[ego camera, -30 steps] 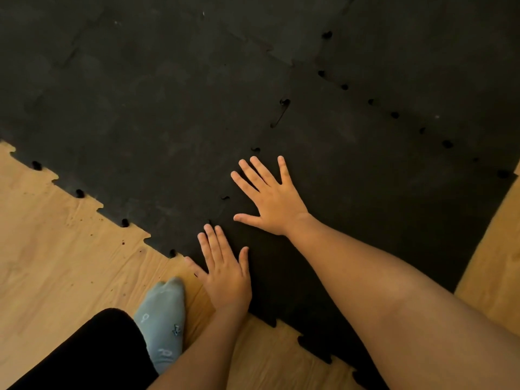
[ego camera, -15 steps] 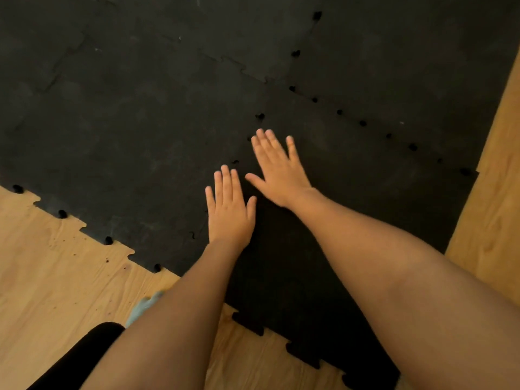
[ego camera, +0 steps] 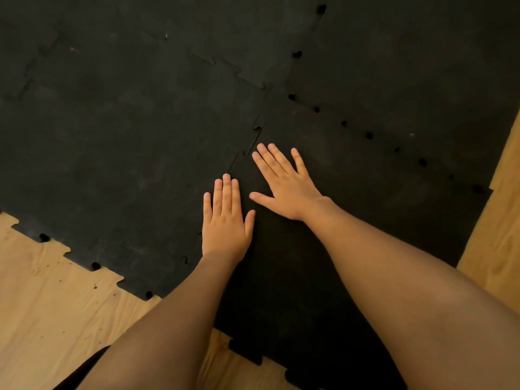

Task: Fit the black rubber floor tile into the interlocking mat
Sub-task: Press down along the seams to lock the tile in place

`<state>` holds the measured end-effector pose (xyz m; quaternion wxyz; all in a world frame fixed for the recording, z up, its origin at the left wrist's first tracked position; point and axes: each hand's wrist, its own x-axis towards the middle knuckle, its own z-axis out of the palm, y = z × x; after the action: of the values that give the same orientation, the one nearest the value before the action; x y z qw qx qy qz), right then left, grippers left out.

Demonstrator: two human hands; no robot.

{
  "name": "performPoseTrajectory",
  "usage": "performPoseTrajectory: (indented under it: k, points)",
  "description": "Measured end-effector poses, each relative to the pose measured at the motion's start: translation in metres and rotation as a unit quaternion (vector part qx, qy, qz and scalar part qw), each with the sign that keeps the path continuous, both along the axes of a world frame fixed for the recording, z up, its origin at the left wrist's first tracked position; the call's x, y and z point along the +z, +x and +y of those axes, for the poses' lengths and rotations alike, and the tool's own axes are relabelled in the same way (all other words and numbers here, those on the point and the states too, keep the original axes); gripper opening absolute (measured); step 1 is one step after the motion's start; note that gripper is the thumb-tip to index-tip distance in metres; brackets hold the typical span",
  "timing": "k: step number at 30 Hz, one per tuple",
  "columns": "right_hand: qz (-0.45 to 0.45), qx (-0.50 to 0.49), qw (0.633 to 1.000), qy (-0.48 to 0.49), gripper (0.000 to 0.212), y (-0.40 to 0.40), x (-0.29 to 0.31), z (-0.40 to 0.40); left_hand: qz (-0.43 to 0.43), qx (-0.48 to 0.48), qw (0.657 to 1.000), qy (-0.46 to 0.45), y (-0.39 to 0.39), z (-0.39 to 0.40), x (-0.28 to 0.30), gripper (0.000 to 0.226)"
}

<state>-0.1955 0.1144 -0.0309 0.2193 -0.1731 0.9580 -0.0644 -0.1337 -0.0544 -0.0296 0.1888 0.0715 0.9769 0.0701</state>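
Head cam only, looking steeply down.
Pretty close over the mat (ego camera: 140, 136) and wooden floor (ego camera: 42, 319), probably from a crouch.

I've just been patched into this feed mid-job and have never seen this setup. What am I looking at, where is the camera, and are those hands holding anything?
There is no machine here: a person is working with two bare hands, and the single camera is worn on their head, looking forward and down, so the forearms enter from the bottom of the picture.

The dark surface is an interlocking mat of black rubber pieces with jigsaw-shaped edges, laid over a light wooden floor. The black rubber floor tile being fitted lies at the near right.

The left hand rests flat, fingers together, beside the toothed seam where the tile meets its left neighbour. The right hand lies flat on the tile, fingers spread, fingertips near that seam. Neither hand holds anything; both palms are down, apparently pressing the joint. Small dark gaps show along the tile's far seam.
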Motion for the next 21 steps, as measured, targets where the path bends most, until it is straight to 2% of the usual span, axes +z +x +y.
performPoseTrajectory:
  k: [5, 7, 9, 11, 13, 15, 21]
  points:
    - [-0.042, 0.002, 0.999, -0.011, 0.087, -0.006, 0.007, 0.001, 0.030, 0.020, 0.999, 0.014, -0.006, 0.004, 0.007, 0.067]
    - [-0.003, 0.015, 1.000, -0.023, 0.083, -0.005, 0.009, 0.007, 0.050, 0.030, 0.997, 0.041, -0.013, 0.011, 0.010, 0.065]
    - [0.053, 0.017, 0.998, -0.002, 0.080, -0.008, 0.011, 0.016, 0.046, -0.011, 0.997, 0.058, -0.024, 0.020, 0.012, 0.067]
    - [0.064, -0.035, 0.997, 0.032, 0.083, -0.018, 0.014, 0.028, 0.028, -0.062, 0.995, 0.067, -0.038, 0.029, 0.014, 0.068]
    - [0.044, -0.083, 0.994, 0.049, 0.087, -0.034, 0.017, 0.037, -0.009, -0.076, 0.995, 0.066, -0.053, 0.036, 0.013, 0.070]
    - [0.032, -0.088, 0.994, 0.055, 0.088, -0.056, 0.018, 0.040, -0.032, -0.075, 0.996, 0.048, -0.061, 0.041, 0.008, 0.073]
    - [-0.037, -0.115, 0.991, 0.060, 0.108, -0.101, 0.009, 0.036, -0.018, -0.090, 0.996, 0.021, -0.060, 0.042, 0.001, 0.077]
